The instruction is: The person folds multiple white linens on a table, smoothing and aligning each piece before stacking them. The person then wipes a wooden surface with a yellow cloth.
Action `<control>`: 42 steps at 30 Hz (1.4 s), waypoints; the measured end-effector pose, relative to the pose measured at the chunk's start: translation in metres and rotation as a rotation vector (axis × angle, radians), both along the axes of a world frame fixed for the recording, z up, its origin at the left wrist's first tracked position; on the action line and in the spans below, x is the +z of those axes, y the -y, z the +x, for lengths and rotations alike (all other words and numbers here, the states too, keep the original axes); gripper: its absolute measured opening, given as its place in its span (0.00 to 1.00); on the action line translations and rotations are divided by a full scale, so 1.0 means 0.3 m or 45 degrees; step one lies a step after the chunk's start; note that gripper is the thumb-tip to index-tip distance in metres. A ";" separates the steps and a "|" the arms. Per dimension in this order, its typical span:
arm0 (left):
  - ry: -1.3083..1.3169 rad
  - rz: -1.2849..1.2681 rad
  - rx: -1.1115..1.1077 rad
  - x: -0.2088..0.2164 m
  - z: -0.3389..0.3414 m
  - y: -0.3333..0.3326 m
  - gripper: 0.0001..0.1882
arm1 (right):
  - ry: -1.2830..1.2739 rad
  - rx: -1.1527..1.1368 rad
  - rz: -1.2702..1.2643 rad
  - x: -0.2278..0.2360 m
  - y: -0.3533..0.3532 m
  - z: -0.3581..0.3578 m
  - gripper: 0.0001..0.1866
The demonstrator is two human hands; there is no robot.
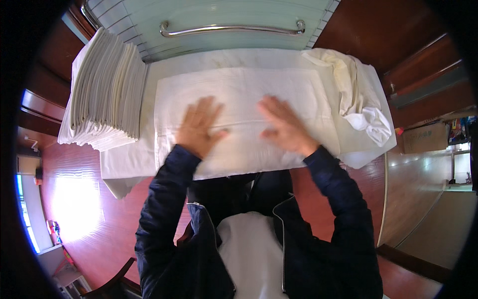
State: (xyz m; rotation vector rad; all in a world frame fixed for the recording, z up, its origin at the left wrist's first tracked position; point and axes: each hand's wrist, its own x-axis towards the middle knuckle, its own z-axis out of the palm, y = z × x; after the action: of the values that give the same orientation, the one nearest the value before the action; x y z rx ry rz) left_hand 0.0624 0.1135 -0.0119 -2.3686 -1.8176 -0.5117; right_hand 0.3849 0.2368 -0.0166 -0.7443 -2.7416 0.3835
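Observation:
A white rectangular cloth (pixel 244 149) lies spread over the covered table in front of me, with a faint crease running across its middle. Over its left half is my left hand (pixel 200 127), flat with the fingers spread and slightly blurred. My right hand (pixel 286 124) is over the right half, its fingers stretched out and the thumb apart. Neither hand holds anything. Whether the palms press on the cloth or hover just above it, I cannot tell.
At the table's left end stands a tall stack of folded white cloths (pixel 107 89). Crumpled cream and white cloth (pixel 351 89) lies at the right end. A pale tablecloth (pixel 127 162) hangs over the front edge. Behind the table runs a metal bar (pixel 231 31) on a glass panel.

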 end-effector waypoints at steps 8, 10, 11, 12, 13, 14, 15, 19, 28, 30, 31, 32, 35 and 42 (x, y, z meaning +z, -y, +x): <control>0.201 -0.031 0.122 0.086 0.002 0.195 0.42 | 0.039 -0.184 0.190 0.119 0.056 0.080 0.45; 0.183 -0.078 -0.121 0.065 0.131 0.201 0.45 | -0.087 0.142 0.196 0.070 0.215 -0.068 0.45; 0.105 -0.076 -0.114 0.063 0.138 0.214 0.45 | -0.102 0.138 0.158 0.061 0.266 -0.082 0.45; 0.170 -0.048 0.004 0.059 0.121 0.239 0.44 | -0.055 0.184 0.218 0.049 0.305 -0.084 0.44; 0.168 -0.031 0.096 0.064 0.052 0.279 0.44 | -0.068 0.096 0.209 0.056 0.289 -0.029 0.43; 0.156 0.000 0.198 0.063 -0.033 0.326 0.44 | -0.207 -0.003 0.125 0.068 0.246 0.046 0.43; 0.111 0.034 0.328 0.049 -0.106 0.390 0.43 | -0.054 -0.174 0.254 0.087 0.226 0.155 0.41; 0.298 0.443 0.659 -0.084 -0.248 0.695 0.29 | -0.112 -0.843 0.428 0.082 0.255 0.506 0.25; 1.731 0.325 0.654 -0.417 -0.185 0.627 0.13 | -1.253 -1.196 -0.555 -0.212 0.384 0.575 0.16; 1.704 0.279 0.688 -0.413 -0.165 0.600 0.14 | -1.283 -0.981 -0.615 -0.236 0.361 0.581 0.20; 1.646 0.283 0.752 -0.401 -0.153 0.599 0.15 | -1.275 -1.053 -0.658 -0.240 0.350 0.584 0.21; 1.565 0.310 0.847 -0.388 -0.138 0.598 0.15 | -1.313 -1.099 -0.771 -0.243 0.342 0.584 0.22; 1.512 0.475 0.883 -0.351 -0.097 0.585 0.19 | -1.235 -1.085 -0.534 -0.242 0.320 0.569 0.28; 1.511 0.507 0.914 -0.307 -0.114 0.571 0.26 | -1.221 -1.152 -0.320 -0.256 0.287 0.543 0.32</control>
State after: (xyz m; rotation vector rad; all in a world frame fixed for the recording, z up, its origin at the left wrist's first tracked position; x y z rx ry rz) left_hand 0.0282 -0.0578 -0.1041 -0.9554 -2.3481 -2.1325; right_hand 0.5477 0.1505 -0.0933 -1.3132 -1.3177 0.6401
